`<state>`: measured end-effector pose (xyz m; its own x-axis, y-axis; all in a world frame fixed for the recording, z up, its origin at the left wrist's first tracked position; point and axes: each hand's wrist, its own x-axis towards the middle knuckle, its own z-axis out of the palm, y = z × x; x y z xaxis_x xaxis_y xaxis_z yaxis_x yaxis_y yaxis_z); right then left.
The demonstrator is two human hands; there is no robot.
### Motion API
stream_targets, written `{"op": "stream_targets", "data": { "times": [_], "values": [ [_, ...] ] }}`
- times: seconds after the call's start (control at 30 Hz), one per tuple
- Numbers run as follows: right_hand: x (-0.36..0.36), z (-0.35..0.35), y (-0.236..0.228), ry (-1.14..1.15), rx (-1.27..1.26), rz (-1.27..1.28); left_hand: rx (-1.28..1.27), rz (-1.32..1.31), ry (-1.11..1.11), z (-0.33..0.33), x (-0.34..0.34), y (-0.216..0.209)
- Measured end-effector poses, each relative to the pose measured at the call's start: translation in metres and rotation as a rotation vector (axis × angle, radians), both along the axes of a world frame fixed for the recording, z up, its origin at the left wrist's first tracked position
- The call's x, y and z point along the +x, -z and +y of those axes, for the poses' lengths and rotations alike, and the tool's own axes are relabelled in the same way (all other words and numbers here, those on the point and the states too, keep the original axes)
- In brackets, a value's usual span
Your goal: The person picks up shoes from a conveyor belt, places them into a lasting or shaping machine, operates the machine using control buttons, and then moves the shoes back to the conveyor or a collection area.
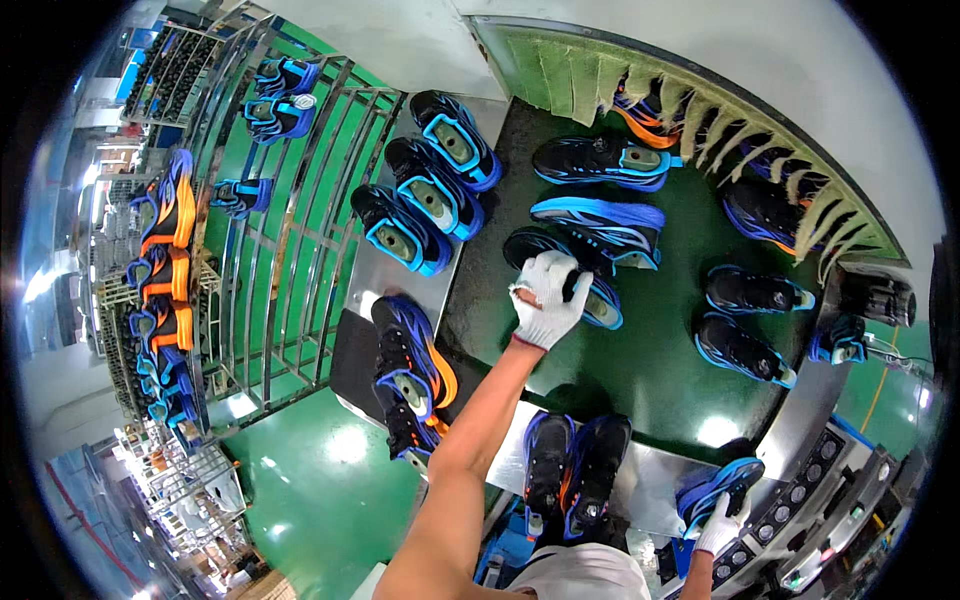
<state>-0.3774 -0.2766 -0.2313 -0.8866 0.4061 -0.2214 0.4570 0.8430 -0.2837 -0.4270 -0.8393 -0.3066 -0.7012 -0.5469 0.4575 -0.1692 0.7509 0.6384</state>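
My left hand (545, 298), in a white glove with bare skin showing at one gap, reaches over the dark green belt. Its fingers are curled over the middle of a black sneaker (603, 303) with bright blue trim; the glove hides much of that shoe. Right behind it lies another sneaker (598, 215), tipped so its purple-blue sole side shows. At the lower right, my gloved right hand (720, 527) grips a black-and-blue sneaker (718, 492) over the metal edge. Close to my body, a pair of black sneakers (577, 465) stands on the metal ledge.
Green strip curtain (740, 130) hangs over the belt (640, 370), with shoes beneath it. More sneakers (750, 320) sit at the belt's right. Several (435, 185) line the left ledge, orange-soled ones (410, 350) nearer. A metal rack (290, 230) stands left; a dial panel (795, 490) lies lower right.
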Motion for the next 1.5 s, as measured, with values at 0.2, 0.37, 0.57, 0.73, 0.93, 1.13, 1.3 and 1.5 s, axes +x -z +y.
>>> {"op": "stream_targets", "data": {
  "times": [0.2,0.37,0.57,0.73,0.93,1.13,1.3,1.5],
  "values": [
    [-0.002,0.013,0.011,-0.072,0.089,0.042,0.054,-0.026,0.043,-0.004,-0.002,-0.001],
    [-0.007,0.004,0.008,-0.044,0.096,0.022,0.053,-0.023,0.041,-0.003,-0.005,-0.004],
    [0.003,-0.001,0.014,0.037,0.023,0.103,0.007,-0.005,0.005,0.002,0.002,-0.004],
    [-0.001,-0.028,0.0,0.059,0.087,0.061,-0.038,-0.036,-0.04,0.012,0.009,-0.005],
    [-0.002,0.01,0.009,-0.029,0.202,-0.101,-0.02,-0.276,-0.1,0.021,0.008,-0.036],
    [0.017,-0.015,-0.095,-0.152,-0.087,-0.102,0.038,-0.194,0.143,0.117,0.029,-0.116],
    [0.07,-0.019,-0.132,-0.353,-0.548,0.131,0.115,-0.227,0.73,0.277,0.051,-0.207],
    [0.117,0.051,-0.168,-0.172,-0.668,0.481,0.306,-0.058,1.397,0.496,0.095,-0.264]
  ]
}}
